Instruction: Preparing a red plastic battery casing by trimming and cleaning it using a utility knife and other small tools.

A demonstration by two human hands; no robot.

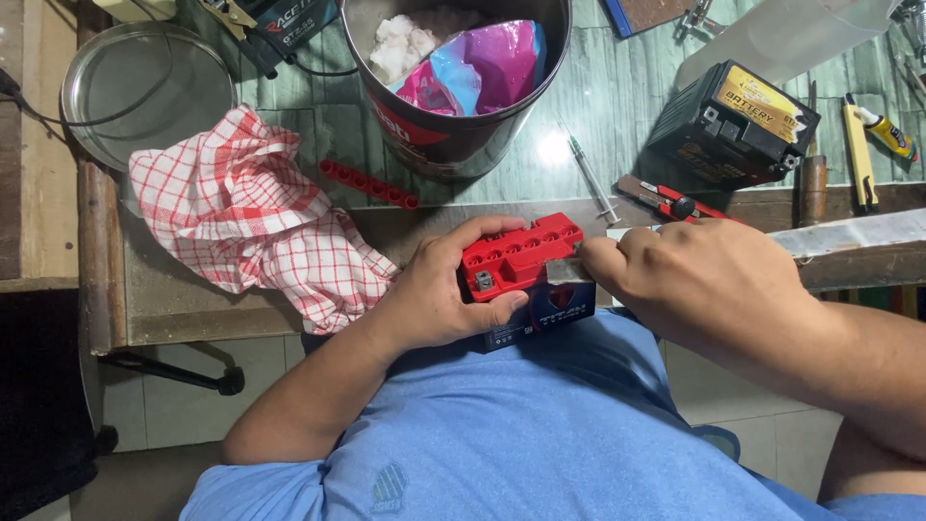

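Small battery with red plastic top and dark blue case (521, 259) sits at the near table edge, against the person's blue shirt (540, 425). Left hand (439, 289) wrapped around its left side, fingers curled over the top, thumb on the front. Right hand (694, 275) pinched on a small grey flat piece (567, 270) at the battery's right edge; probably a metal strip, view unclear. Left: red-and-white checked cloth (251, 212), red strip of joined caps (369, 184). Behind: dark metal bucket (453, 135), clear syringe (591, 178), red utility knife (666, 201), black battery with yellow label (733, 123).
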